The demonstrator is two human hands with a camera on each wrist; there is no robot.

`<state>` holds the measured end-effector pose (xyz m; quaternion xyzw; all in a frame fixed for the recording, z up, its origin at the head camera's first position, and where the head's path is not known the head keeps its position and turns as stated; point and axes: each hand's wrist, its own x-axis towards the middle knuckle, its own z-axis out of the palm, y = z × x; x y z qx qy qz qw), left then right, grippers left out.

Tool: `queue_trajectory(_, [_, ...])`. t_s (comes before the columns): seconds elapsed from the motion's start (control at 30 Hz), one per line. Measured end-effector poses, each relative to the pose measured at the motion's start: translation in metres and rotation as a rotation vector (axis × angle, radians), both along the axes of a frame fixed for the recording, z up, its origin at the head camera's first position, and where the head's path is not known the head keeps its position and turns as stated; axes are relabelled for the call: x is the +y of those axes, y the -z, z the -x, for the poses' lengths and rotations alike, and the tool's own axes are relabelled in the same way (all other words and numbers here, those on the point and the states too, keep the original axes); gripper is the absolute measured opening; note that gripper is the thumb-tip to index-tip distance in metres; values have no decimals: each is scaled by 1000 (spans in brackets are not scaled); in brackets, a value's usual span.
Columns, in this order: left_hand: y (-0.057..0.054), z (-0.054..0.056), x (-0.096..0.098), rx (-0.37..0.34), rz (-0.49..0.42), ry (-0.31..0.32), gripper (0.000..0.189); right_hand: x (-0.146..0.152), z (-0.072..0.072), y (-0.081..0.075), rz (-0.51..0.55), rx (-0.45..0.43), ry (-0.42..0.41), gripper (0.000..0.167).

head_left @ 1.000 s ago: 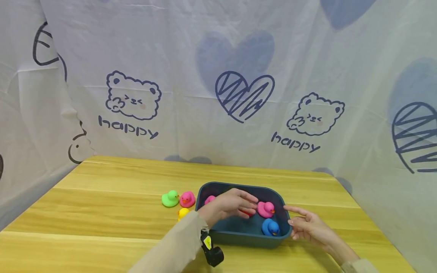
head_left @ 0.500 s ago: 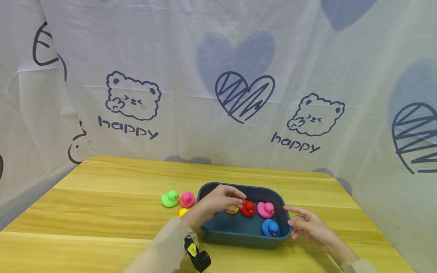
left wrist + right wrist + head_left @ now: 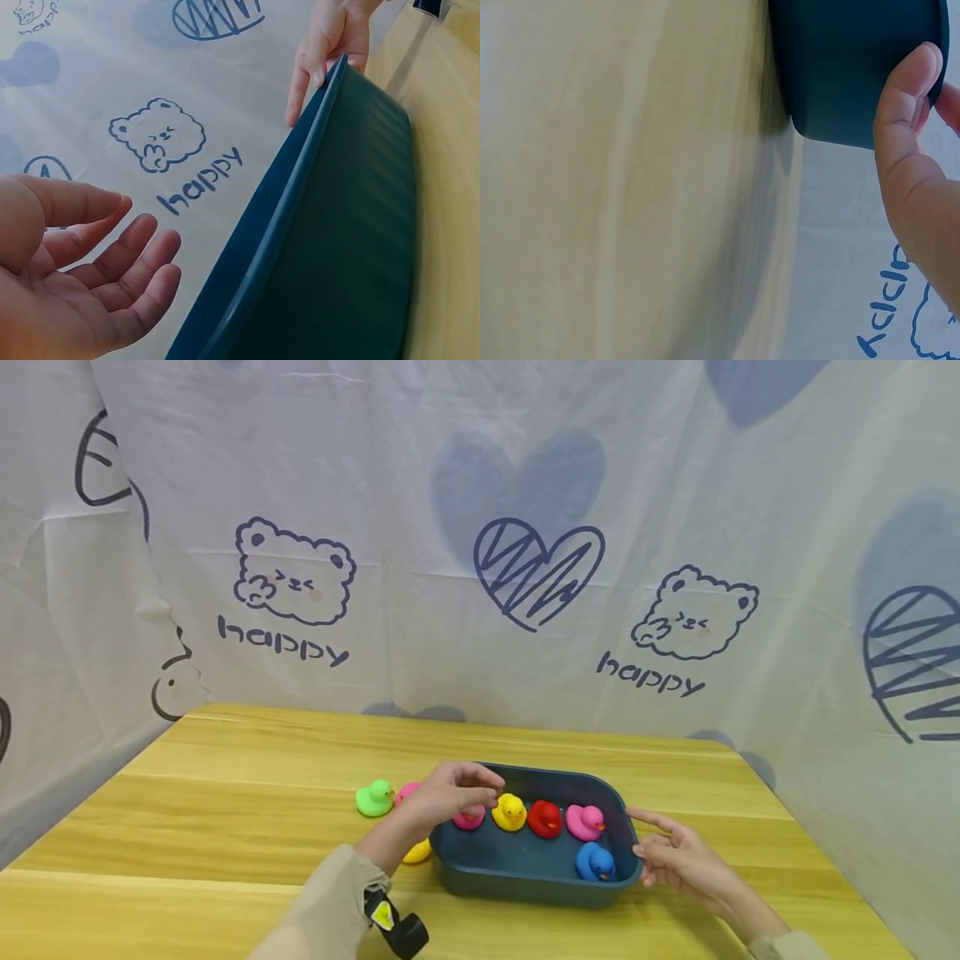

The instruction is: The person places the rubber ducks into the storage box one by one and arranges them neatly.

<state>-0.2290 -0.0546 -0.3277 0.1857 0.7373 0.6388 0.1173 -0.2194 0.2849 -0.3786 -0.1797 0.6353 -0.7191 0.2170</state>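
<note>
On the wooden table, a teal bin is stretching lengthwise between our left hand, fingers loosely curved, empty, hovering left of its yellow rubber duck, and our right hand, index extended, touching its right end.

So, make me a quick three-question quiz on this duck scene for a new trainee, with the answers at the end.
1. Count: how many ducks show inside the tub?
2. True or false: the left hand is holding a duck.
3. Pick one: which duck lies in the tub's corner nearest the right hand and the person?
A. red duck
B. blue duck
C. yellow duck

Key:
1. Five.
2. False; the left hand holds nothing.
3. B.
</note>
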Motion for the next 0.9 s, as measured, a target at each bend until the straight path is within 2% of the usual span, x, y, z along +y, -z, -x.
queue_trajectory(0.23, [-2, -3, -18, 18, -13, -24, 22, 0, 1, 0, 3, 1, -13, 54])
queue_trajectory(0.6, [2, -4, -50, 29, 12, -103, 23, 0, 1, -2, -41, -18, -1, 61])
queue_trajectory(0.9, [3, -5, -69, 49, 29, -122, 27, 0, 2, -4, 11, -14, -32, 56])
